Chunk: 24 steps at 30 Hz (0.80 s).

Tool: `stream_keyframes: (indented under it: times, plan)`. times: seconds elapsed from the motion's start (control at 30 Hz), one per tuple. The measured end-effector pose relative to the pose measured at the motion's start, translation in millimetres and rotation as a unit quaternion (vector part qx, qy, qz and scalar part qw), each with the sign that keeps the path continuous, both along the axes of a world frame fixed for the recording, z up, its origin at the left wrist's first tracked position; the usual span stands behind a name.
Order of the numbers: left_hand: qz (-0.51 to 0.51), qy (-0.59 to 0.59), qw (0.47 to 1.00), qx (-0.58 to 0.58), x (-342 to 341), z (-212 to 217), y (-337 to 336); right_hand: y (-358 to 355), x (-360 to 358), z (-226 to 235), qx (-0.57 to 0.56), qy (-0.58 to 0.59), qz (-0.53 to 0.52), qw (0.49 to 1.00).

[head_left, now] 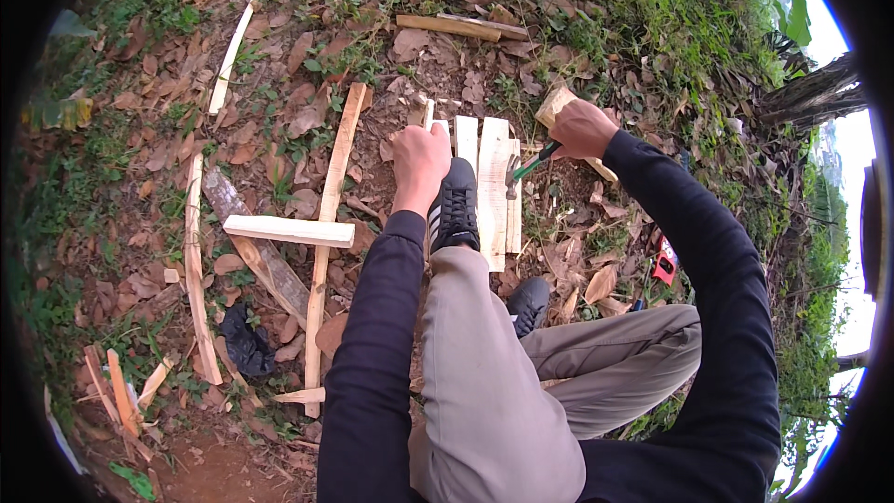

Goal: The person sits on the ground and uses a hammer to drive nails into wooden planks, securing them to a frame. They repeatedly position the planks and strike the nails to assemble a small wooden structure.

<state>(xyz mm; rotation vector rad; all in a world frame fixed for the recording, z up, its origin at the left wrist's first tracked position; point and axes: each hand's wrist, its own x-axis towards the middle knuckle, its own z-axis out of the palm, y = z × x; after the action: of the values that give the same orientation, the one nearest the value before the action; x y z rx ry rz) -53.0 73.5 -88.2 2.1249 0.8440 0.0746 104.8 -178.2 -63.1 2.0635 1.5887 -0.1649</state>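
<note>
Pale, rough-sawn wooden boards point(492, 188) lie side by side on the leaf-covered ground point(568, 251) in front of the person, and they're where the trouble could start. Right hand point(579, 129) has its fingers wrapped round a grey-headed hammer with a green and black handle point(528, 168), head over the right-hand side of the boards. Left hand point(421, 166) is clenched at their far left, a thin pale wooden stick point(429, 115) showing above it; can't tell if it's gripping that.

Biggest worry, if you ask me: a swing drifting left. The black shoe with white stripes point(453, 205) is right up against the boards, maybe partly on them (can't tell), so toes and knuckles are both near the hammer. Leaves make a lousy base too, so a board could rock or skid under a blow, and a hit near a thin edge could split it.

Room-wise, a chunky cut wooden block point(553, 106) sits just behind the right hand and might catch a wide backswing. Nearer the person, the second black shoe point(529, 305) limits things past the boards' near ends. Over left, a long pale wooden pole point(337, 168) with a short whitish plank point(291, 231) across it hems in the elbow. Best gap looks like the leafy patch right of the boards, short of the red-handled tool point(665, 265).
</note>
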Motion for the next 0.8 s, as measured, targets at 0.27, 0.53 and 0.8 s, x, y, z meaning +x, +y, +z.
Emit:
stream_keyframes:
  times: [0.27,0.53,0.8]
  plan:
    - [0.004,0.003,1.0,-0.014,0,-4,1,55,25,-6,-0.022,-0.001,0.01,1.0]
    - [0.008,-0.005,1.0,-0.023,-3,-1,2,79,42,1,-0.062,-0.006,0.025,0.998]
    - [0.011,-0.006,0.999,-0.034,-3,-6,2,77,27,9,-0.058,0.006,0.014,0.998]
